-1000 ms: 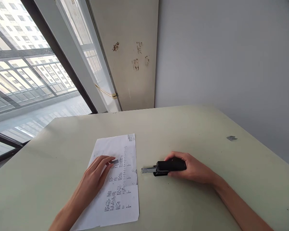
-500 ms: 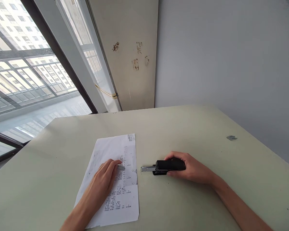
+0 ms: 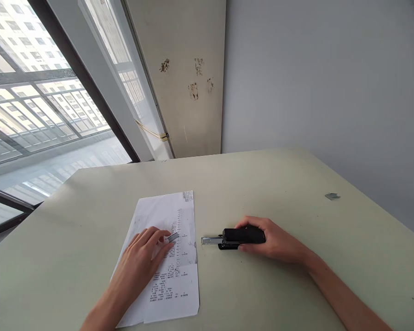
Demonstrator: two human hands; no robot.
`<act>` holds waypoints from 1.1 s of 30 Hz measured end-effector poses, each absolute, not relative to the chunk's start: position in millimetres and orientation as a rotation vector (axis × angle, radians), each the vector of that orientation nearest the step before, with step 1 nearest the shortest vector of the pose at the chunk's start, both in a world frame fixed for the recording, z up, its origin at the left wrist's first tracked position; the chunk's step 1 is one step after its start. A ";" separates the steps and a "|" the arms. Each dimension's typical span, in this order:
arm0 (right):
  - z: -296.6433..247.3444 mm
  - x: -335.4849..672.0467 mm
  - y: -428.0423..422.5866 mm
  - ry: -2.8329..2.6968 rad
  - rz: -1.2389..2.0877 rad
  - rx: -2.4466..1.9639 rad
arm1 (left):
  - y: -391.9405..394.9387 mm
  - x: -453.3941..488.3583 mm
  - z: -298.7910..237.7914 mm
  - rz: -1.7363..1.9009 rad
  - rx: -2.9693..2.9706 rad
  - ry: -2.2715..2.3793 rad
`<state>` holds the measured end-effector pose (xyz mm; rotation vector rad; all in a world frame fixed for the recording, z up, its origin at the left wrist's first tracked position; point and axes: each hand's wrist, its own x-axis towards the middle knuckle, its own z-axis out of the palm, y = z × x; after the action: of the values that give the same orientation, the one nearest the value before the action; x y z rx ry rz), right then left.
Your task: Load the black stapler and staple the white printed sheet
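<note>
On the sheets of printed paper [image 3: 189, 287] my left hand [image 3: 143, 253] rests with its thumb and forefinger around a short silver strip of staples [image 3: 173, 237]. One end of the strip points right, toward the stapler; the other end is hidden by the fingers. My right hand [image 3: 274, 241] is closed around a black stapler [image 3: 243, 235] lying on its side of the table, right of the paper. The stapler's metal staple tray [image 3: 211, 240] sticks out to the left, just beyond the paper's edge.
Farther back on the right of the pale green table [image 3: 262, 184] lies a small grey piece [image 3: 332, 196], perhaps more staples. A grey wall [image 3: 313, 82] borders the table on the right. Windows [image 3: 48, 105] stand to the left.
My left hand has turned a little and its thumb now shows. The staple strip has tilted, its right end pointing upward. My right hand and the stapler stay where they were.
</note>
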<state>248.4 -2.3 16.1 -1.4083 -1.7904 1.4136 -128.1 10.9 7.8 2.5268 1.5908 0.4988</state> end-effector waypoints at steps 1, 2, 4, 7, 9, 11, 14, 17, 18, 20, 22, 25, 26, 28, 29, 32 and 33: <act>15.7 248.5 -2.4 -1.792 1.409 -1.404 | 10.6 -127.4 6.9 0.506 2.521 1.601; 15.4 248.6 -2.5 -1.793 1.402 -1.401 | 10.2 -126.4 6.1 0.511 2.514 1.609; 15.1 248.6 -2.7 -1.799 1.393 -1.395 | 9.2 -123.4 5.8 0.522 2.498 1.619; 15.3 248.2 -3.1 -1.806 1.384 -1.405 | 7.6 -118.4 8.7 0.541 2.463 1.616; 15.7 247.8 -3.3 -1.809 1.380 -1.415 | 6.3 -115.2 12.3 0.553 2.402 1.602; 16.3 247.6 -3.6 -1.809 1.382 -1.415 | 4.3 -111.6 17.3 0.566 2.303 1.585; 16.9 247.8 -3.5 -1.805 1.389 -1.409 | -1.1 -102.8 27.7 0.586 2.075 1.545; 15.5 249.1 -2.9 -1.821 1.381 -1.402 | -9.6 -88.5 40.9 0.552 1.704 1.450; 14.3 249.6 -2.9 -1.828 1.372 -1.399 | -12.9 -82.7 44.9 0.527 1.560 1.385; 11.7 250.1 -3.5 -1.836 1.292 -1.381 | -19.2 -71.0 50.1 0.521 1.258 1.199; 9.5 249.0 -5.4 -1.833 1.104 -1.308 | -24.7 -60.4 50.8 0.545 0.938 0.999; 9.1 243.5 -10.1 -1.815 0.821 -1.106 | -31.3 -48.5 45.2 0.541 0.610 0.809; 9.8 241.0 -11.8 -1.815 0.776 -1.048 | -33.1 -45.5 42.7 0.529 0.562 0.780; 11.8 236.2 -14.7 -1.834 0.710 -0.969 | -35.9 -40.4 38.7 0.507 0.518 0.754; 13.0 234.3 -15.8 -1.853 0.669 -0.939 | -37.0 -38.2 37.5 0.495 0.509 0.751; 17.2 231.7 -17.8 -1.914 0.527 -0.863 | -38.1 -31.6 37.2 0.464 0.498 0.760; 18.6 231.7 -18.3 -1.928 0.492 -0.844 | -37.6 -29.4 37.9 0.451 0.496 0.760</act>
<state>231.7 -18.3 18.6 -0.8445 -1.9276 0.4920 -29.4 -37.6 37.9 0.4956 0.7598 0.4513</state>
